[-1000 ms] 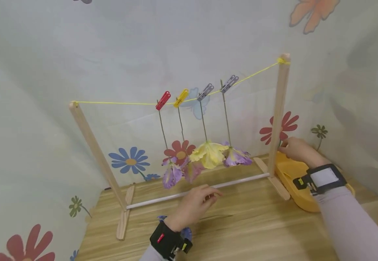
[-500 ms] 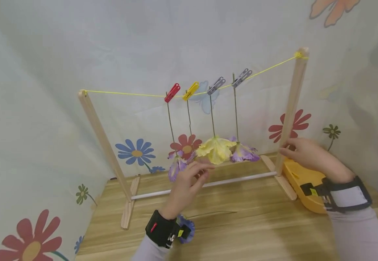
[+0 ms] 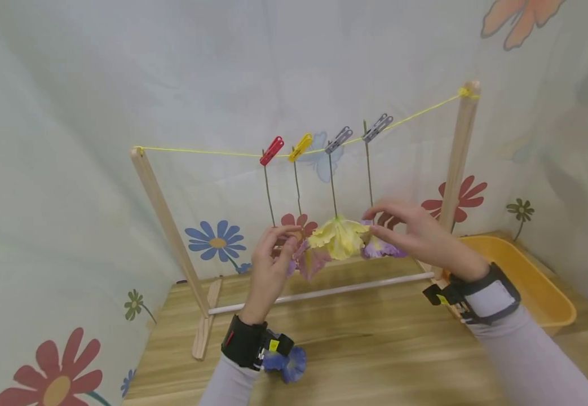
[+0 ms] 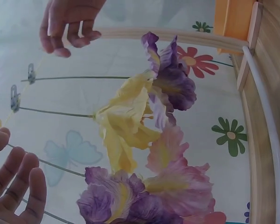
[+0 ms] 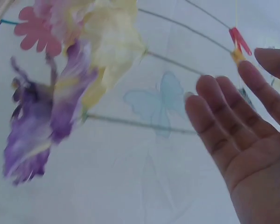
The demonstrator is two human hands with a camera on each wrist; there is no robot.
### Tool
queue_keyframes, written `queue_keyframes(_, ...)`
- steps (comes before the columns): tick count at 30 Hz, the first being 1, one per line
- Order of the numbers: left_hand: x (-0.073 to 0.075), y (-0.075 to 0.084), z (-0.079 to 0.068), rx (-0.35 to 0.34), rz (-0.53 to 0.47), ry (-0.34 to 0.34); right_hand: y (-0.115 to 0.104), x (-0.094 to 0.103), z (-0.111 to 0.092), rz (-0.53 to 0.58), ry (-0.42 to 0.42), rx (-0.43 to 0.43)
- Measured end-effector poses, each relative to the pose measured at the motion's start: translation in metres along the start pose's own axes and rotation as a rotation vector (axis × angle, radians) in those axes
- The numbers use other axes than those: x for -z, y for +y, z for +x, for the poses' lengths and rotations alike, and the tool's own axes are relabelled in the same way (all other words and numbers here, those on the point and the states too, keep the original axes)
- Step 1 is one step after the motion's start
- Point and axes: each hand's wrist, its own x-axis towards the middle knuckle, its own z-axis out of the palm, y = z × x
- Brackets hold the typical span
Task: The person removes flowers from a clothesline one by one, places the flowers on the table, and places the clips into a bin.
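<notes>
Four artificial irises hang heads-down from a yellow string by clothespins: red (image 3: 272,151), yellow (image 3: 300,148) and two grey ones. My left hand (image 3: 268,270), fingers loosely bent and holding nothing visible, is in front of the left purple iris (image 4: 114,198), largely hiding it in the head view. Beside it hang the pink iris (image 3: 313,263) and the yellow iris (image 3: 340,238). My right hand (image 3: 420,237), fingers relaxed and apart, is near the right purple iris (image 3: 382,248), covering part of its stem. The right wrist view shows its palm with nothing gripped.
Two wooden posts (image 3: 164,220) joined by a white rod (image 3: 324,292) carry the string. A yellow tub (image 3: 542,287) stands at the right behind my right wrist. On the wooden table, a blue flower (image 3: 294,363) lies beside my left wrist.
My right hand has moved left from the right post to the right purple iris. My left hand has risen from low over the table to the left flowers. The hanging flowers stay clipped.
</notes>
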Motion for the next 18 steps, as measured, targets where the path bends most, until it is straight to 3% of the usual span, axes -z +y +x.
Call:
queue_keyframes(7, 0.006, 0.005, 0.015, -0.003, 0.003, 0.145, -0.020, -0.014, 0.043, 0.035, 0.128, 0.136)
queue_keyframes(13, 0.008, 0.008, 0.031, -0.006, -0.007, 0.209, -0.044, -0.017, 0.082, -0.010, 0.140, 0.253)
queue_keyframes(18, 0.006, 0.007, 0.043, -0.010, 0.030, 0.237, -0.055, -0.019, 0.111, -0.074, 0.131, 0.299)
